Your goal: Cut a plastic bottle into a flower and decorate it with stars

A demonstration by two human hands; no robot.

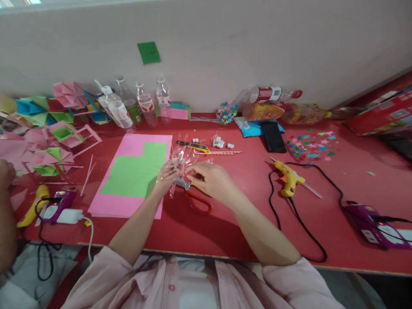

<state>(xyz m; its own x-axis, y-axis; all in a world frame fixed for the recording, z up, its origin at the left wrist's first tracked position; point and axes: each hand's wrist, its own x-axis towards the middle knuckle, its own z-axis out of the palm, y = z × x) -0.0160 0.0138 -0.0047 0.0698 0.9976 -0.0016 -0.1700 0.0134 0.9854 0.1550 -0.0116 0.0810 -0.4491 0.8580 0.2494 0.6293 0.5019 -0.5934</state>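
Note:
Over the red table, my left hand [165, 175] grips a clear plastic bottle piece [184, 157] cut into strips that fan outward. My right hand [214, 179] is at the piece's right side, thumb and fingers curled in a pinch against it; the exact contact is partly hidden. Beneath my hands lies a pair of orange-handled scissors [200, 203], with a hammer-like grey metal part [183, 183] beside the handles. Just beyond the piece rests a yellow and black utility knife [193, 146]. Green paper [128, 176] on pink sheets [125, 207] lies left of my left hand.
A yellow glue gun [289, 178] with a looping black cable lies at right. Plastic bottles [148, 107] stand along the wall; paper lanterns [51, 159] crowd the left. A phone [273, 136] and small white lights [219, 143] sit behind. Another person's arm [6, 214] shows at far left.

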